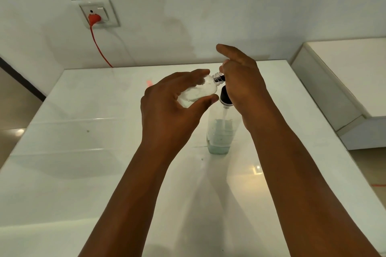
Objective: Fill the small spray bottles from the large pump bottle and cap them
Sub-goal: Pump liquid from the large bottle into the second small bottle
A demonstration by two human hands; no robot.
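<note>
The large pump bottle [221, 129] stands upright on the white bench [83, 152], and everything else here is placed from it. It is clear plastic with a black collar and pump at its neck, and a pale blue-green liquid fills roughly its lower half, with a dip tube running down into it. Just above and to the left of its top, the left hand [173, 108] holds a small spray bottle [198, 91] tilted on its side, thumb below and fingers curved over the top, so that the body is clasped between them. This small bottle is clear, with a threaded silver neck that points right toward the pump head; it carries no cap, and a little clear liquid or foam seems to lie inside, though how much cannot be told. The right hand [242, 83] sits directly over the pump bottle's top, covering the pump head; its forefinger sticks out straight and up while the other fingers bend down around the pump, and whether they truly grip it or only press on it cannot be told. The small bottle's mouth meets this hand right at the pump's spout. On the wall well behind and to the left of the pump bottle, a red plug [94, 19] sits in a white socket [97, 12], its red cord [99, 48] trailing down behind the bench.
</note>
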